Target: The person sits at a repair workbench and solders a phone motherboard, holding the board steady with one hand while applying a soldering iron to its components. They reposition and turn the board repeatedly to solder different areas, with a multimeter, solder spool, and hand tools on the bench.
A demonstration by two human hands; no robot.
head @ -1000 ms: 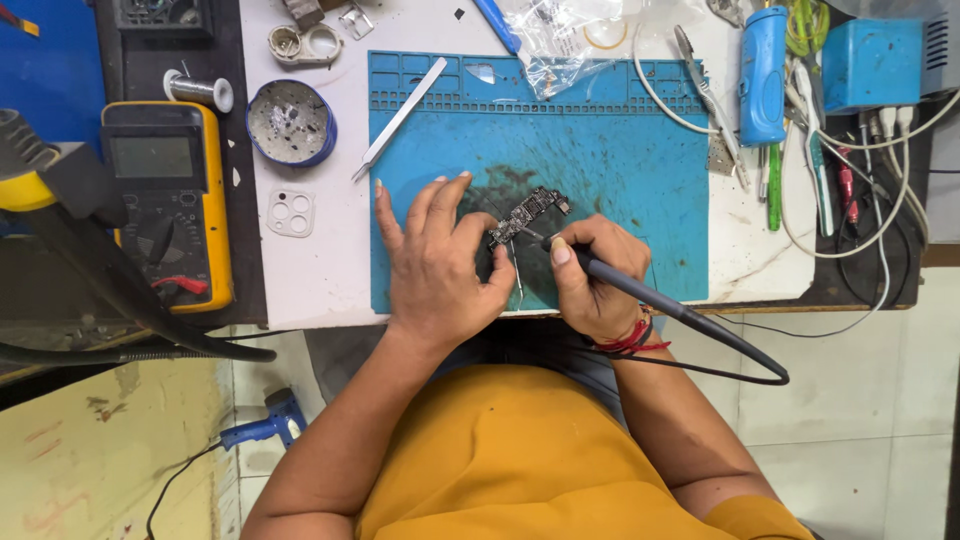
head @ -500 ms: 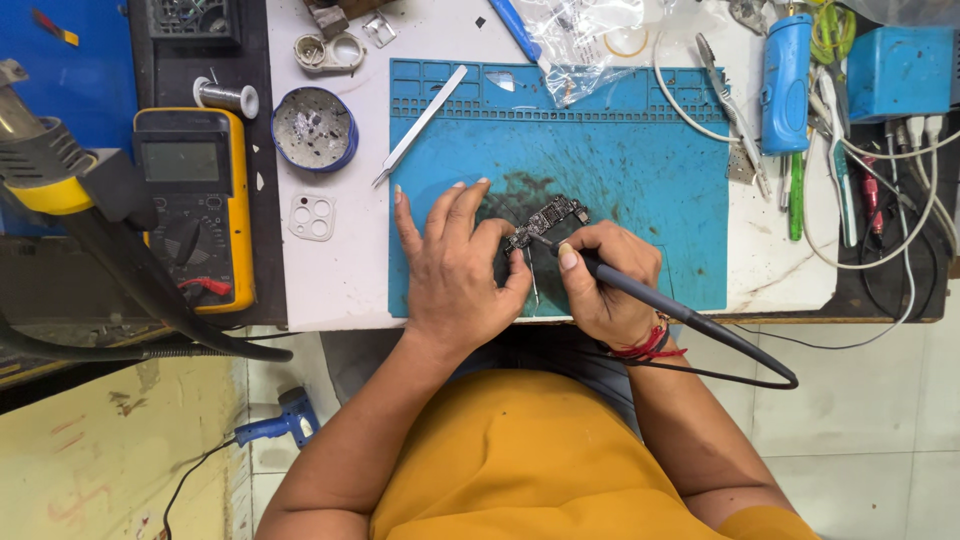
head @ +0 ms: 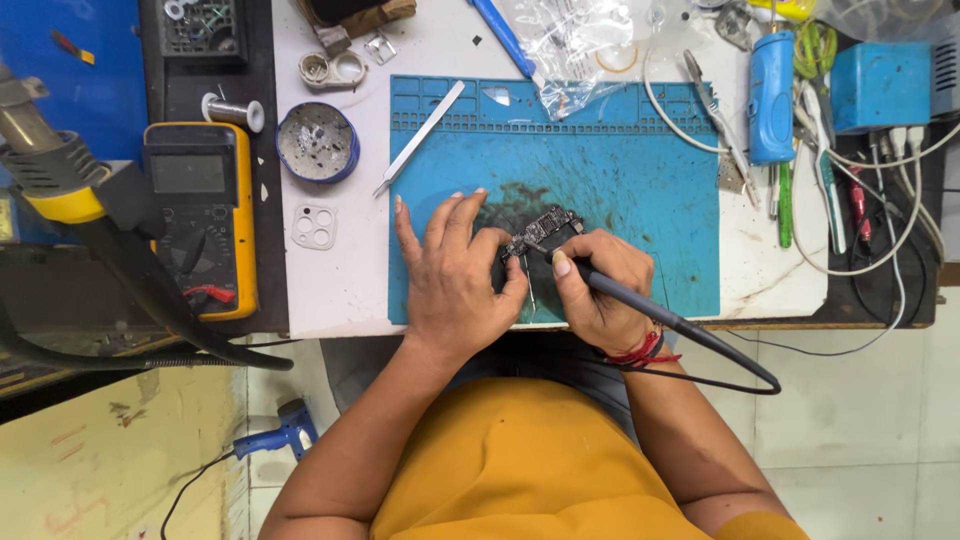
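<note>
Far out at nine o'clock sits the yellow multimeter (head: 200, 215), and beside it a round blue tin (head: 317, 142) on the white desk (head: 340, 290). Moving in, a slim white spudger (head: 420, 137) lies slantwise across the top-left corner of the blue mat (head: 640, 200). Now the left hand (head: 455, 275): fingers (head: 440, 220) spread flat on the mat, thumb pressing in at three o'clock against the small circuit board (head: 543, 232), pinning it rather than gripping it. The board lies on the mat near its front edge, between both hands. It looks thin, light and stiff, and fragile with all those tiny parts, so it's best held by its bare edges. Right of it, the right hand (head: 600, 290) is closed pen-style around the black soldering iron (head: 640, 305), tip down at the board, cord trailing off toward four o'clock. Further right, a blue handheld tool (head: 771, 95) and tangled white cables (head: 880, 200).
</note>
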